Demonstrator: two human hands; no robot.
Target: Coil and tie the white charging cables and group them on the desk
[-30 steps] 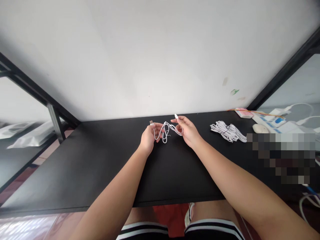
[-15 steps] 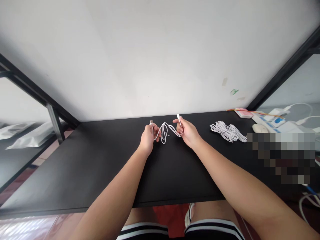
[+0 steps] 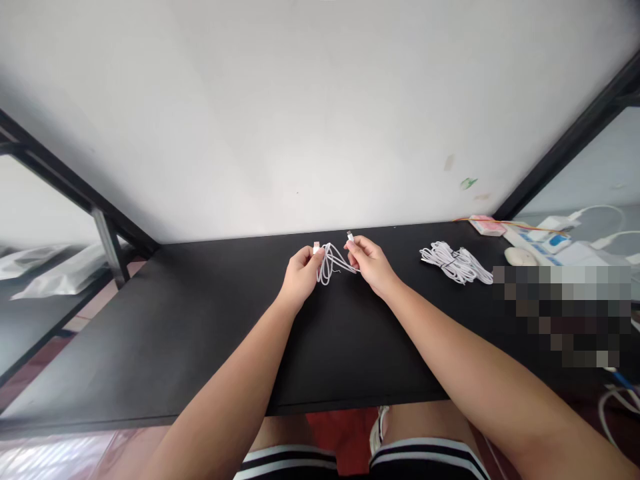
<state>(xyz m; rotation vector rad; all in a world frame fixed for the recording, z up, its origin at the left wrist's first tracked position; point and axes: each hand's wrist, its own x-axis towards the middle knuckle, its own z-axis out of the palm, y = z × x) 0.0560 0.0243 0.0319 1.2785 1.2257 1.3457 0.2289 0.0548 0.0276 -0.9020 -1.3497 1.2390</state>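
A white USB cable (image 3: 326, 272) runs in loose loops between my two hands, over the far middle of the black table (image 3: 210, 320). My left hand (image 3: 301, 272) is closed on its wide USB plug (image 3: 317, 248), metal end pointing away from me. The small connector (image 3: 350, 237) at the other end is pinched between the thumb and fingers of my right hand (image 3: 371, 261). To the right of that hand lies a tied bundle of white cables (image 3: 453, 261), apart from it.
At the far right are a white power strip (image 3: 533, 243) with plugs in it, a white rounded object (image 3: 520, 257) and a pink-and-white box (image 3: 487, 225). A blurred patch hides the right edge. A pale wall (image 3: 300, 133) rises behind the table; clear plastic bags (image 3: 60, 273) lie at left.
My left hand has moved right, bringing the USB plug closer to the other end. The right hand has turned, its fingers now pinching the small connector. The cable loops have drawn together.
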